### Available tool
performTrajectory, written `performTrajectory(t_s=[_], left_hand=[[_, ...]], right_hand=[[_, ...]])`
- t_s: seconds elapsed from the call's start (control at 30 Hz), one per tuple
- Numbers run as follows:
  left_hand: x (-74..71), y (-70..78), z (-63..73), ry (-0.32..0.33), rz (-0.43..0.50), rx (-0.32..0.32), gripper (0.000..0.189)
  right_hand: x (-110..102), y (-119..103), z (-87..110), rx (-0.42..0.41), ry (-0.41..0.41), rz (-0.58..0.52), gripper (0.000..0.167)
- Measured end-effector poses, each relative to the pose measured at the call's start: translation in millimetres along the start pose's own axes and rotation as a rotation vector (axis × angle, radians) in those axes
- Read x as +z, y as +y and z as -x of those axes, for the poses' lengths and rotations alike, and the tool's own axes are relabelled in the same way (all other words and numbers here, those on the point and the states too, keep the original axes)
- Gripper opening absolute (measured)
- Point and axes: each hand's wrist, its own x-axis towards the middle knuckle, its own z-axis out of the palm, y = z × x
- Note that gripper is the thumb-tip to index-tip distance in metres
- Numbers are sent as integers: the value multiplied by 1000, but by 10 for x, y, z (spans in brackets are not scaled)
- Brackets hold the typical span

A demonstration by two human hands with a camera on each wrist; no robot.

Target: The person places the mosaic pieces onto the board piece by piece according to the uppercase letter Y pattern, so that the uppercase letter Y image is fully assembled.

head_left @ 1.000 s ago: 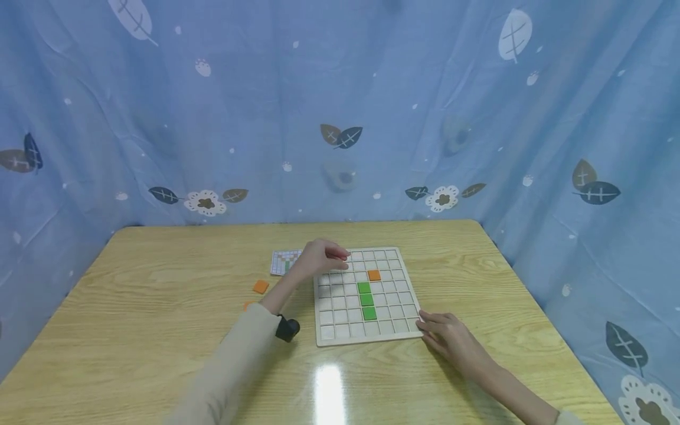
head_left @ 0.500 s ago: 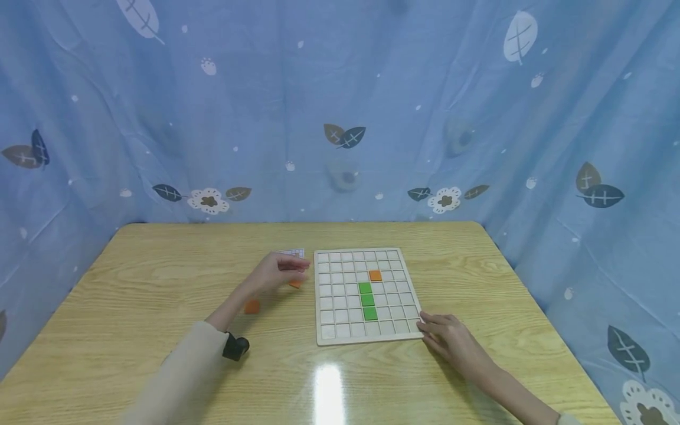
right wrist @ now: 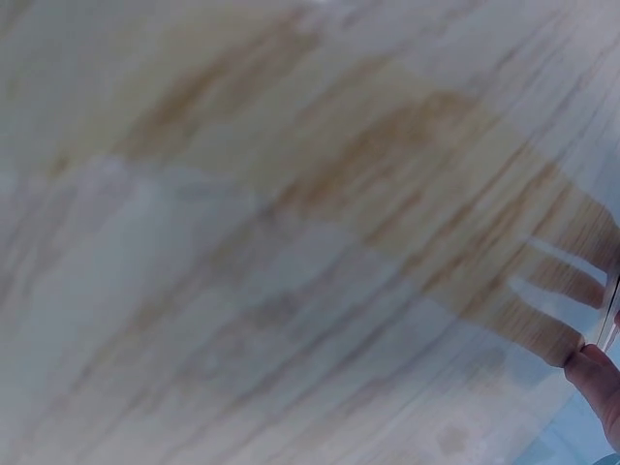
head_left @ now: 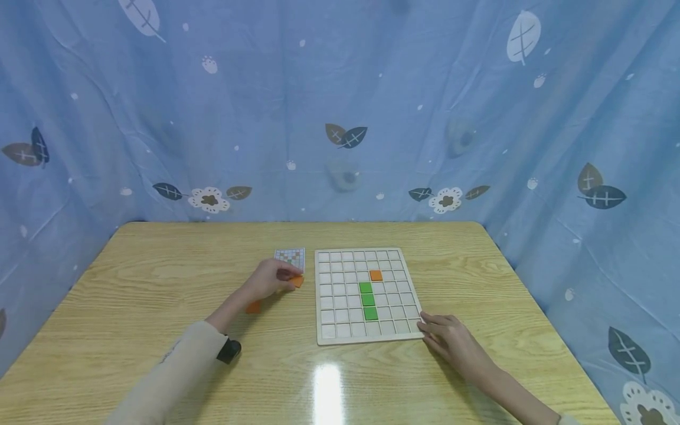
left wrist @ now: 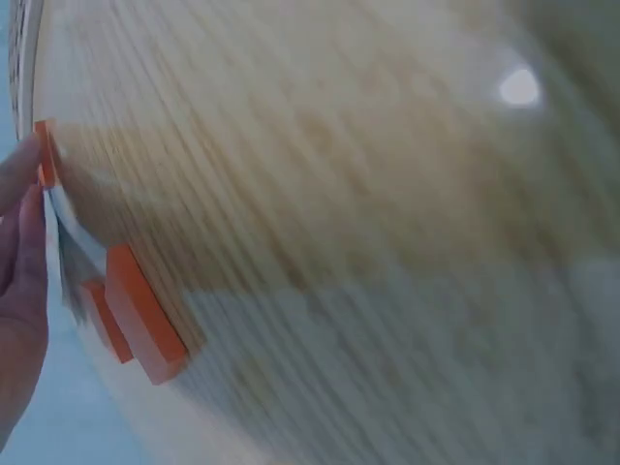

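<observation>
In the head view my left hand (head_left: 270, 278) is left of the white grid board (head_left: 340, 337), its thumb and fingers pinching an orange square tile (head_left: 298, 281). The left wrist view shows that orange tile (left wrist: 46, 155) at the fingertips. Two more orange tiles (left wrist: 145, 315) lie nearby; in the head view one orange tile (head_left: 254, 307) shows below the wrist. My right hand (head_left: 457, 343) grips the board's near right corner, with the thumb (right wrist: 596, 378) at its edge in the right wrist view. Three green tiles (head_left: 369, 300) in a column and an orange tile (head_left: 376, 275) sit in the board's cells.
A small printed grid card (head_left: 290, 257) lies just behind the left hand, left of the board. The wooden table (head_left: 175, 277) runs back to a blue patterned curtain (head_left: 297, 106), which also hangs along both sides.
My left hand has moved left from over the board's upper left part to beside the card, where its fingertips close on an orange tile. The right hand stays at the board's corner.
</observation>
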Motion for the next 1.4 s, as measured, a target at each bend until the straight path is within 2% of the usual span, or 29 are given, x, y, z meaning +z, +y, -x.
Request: performTrajectory(t_s=[0.2,0.33,0.57,0.7,0.9,1.03,1.17,1.3,1.4], left_hand=[[15,27,-27,-5,-97,-6,26],[2,60,-23,1,-114,-19,24],[1,158,-39,43,-37,-61,23],[20,253,-75,49,-12,-53,23],[90,419,-194,40,50,-59,20],[164,502,-303,22,68,-39,20],[258,597,-395,25,60,18,20],[366,678,-490,49,68,77,21],[461,724,-565,80,107,67,21]], right_hand=[[2,0,0,-13,7,-2,29],[3,1,6,-16,10,0,30],[11,6,20,-14,15,1,30],[23,14,32,-19,18,4,29],[12,8,23,-8,19,1,30],[12,11,21,-10,22,4,30],[10,11,20,-9,18,8,30],[12,10,22,-7,17,13,31],[16,6,21,-10,19,16,31]])
